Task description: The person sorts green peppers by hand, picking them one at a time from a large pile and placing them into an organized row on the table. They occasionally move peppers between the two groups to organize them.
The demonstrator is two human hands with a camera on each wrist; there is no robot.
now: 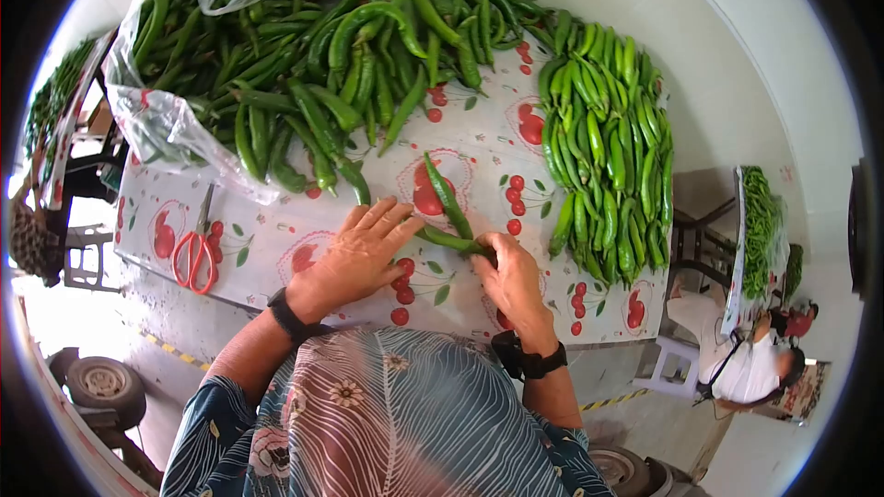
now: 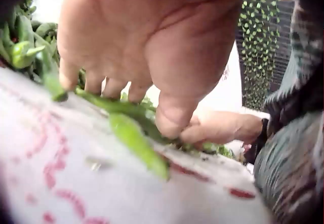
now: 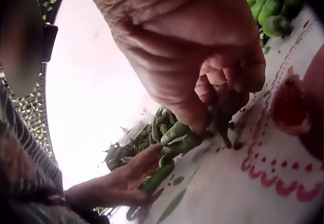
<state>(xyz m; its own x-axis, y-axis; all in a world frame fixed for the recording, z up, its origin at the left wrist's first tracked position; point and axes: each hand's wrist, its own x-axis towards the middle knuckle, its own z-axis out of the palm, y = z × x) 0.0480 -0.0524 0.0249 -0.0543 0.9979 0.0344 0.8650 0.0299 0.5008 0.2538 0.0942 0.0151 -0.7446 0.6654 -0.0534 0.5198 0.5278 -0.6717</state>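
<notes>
The left hand [image 1: 364, 248] lies palm down with its fingers extended, unclenched and grasping nothing, beside the near end of the pile; whether its thumb touches a pepper cannot be told. The right hand [image 1: 511, 281] pinches one end of the held pepper [image 1: 451, 238] between thumb and curled fingers, just above the worktop [image 1: 497, 138]. This pepper is slender, smooth-skinned and slightly bowed; its long axis runs crosswise between the hands, one end toward the left hand, the pinched end a little nearer the person. A loose pepper [image 1: 447, 193], straighter and tapered, lies just beyond it, its long axis directed away from the person and leaning left, with the narrow end farthest. A black band [image 1: 288, 315] encircles the left wrist.

The worktop bears a pale, glossy covering printed with red cherries and apples. At far left, a heaped pile [image 1: 368, 46] of curved green peppers, pointing in mixed directions, spills from a crinkled, transparent plastic bag [image 1: 203, 152]. At right, an ordered stack [image 1: 608, 156] of glossy peppers lies mostly lengthwise, in overlapping rows. Scissors [image 1: 200, 232] with looped red-orange handles lie at left, metal blades pointing away from the person.
</notes>
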